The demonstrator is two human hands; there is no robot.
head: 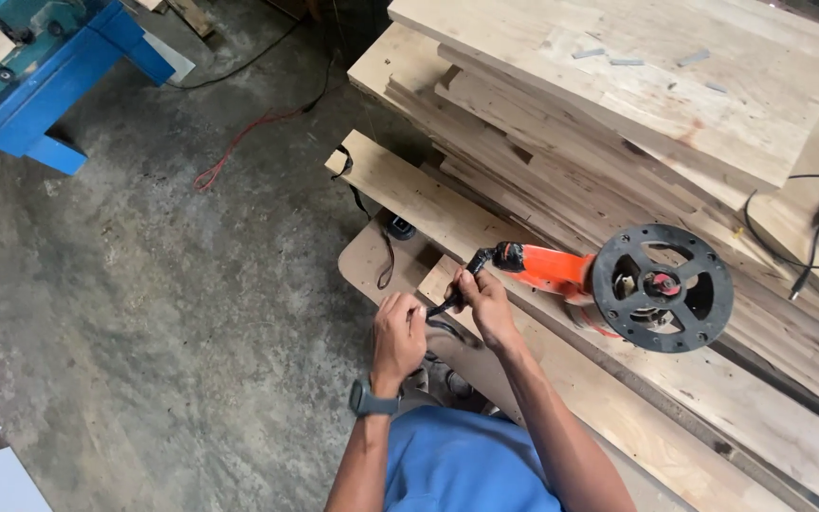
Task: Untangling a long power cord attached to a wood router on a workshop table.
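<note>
Both hands work on the black cord where it leaves the router's tail. My right hand (487, 301) is closed around the cord (447, 305) just behind the rubber strain relief. My left hand (398, 332) pinches the same cord a little lower, fingers curled shut on it, at 7 o'clock from the right.

Step in hand, as I judge it: handling or straightening the cord at its entry point, not cutting. The next move calls for a steady grip close to the sleeve and gentle pulls, since the cord kinks there.

The router (618, 284) lies on its side on a board (409, 190), at 3 o'clock from the hands. Orange plastic body, smooth. Black round base plate with open spokes faces me, collet visible at centre.

Boards are pale raw timber, stacked and overlapping, grain rough, edges square. The floor (144, 284) is grey concrete, dusty. A blue machine (40, 85) stands at 10 o'clock; a red cable (239, 142) loops near it. A dark watch (372, 398) sits on the left wrist.
</note>
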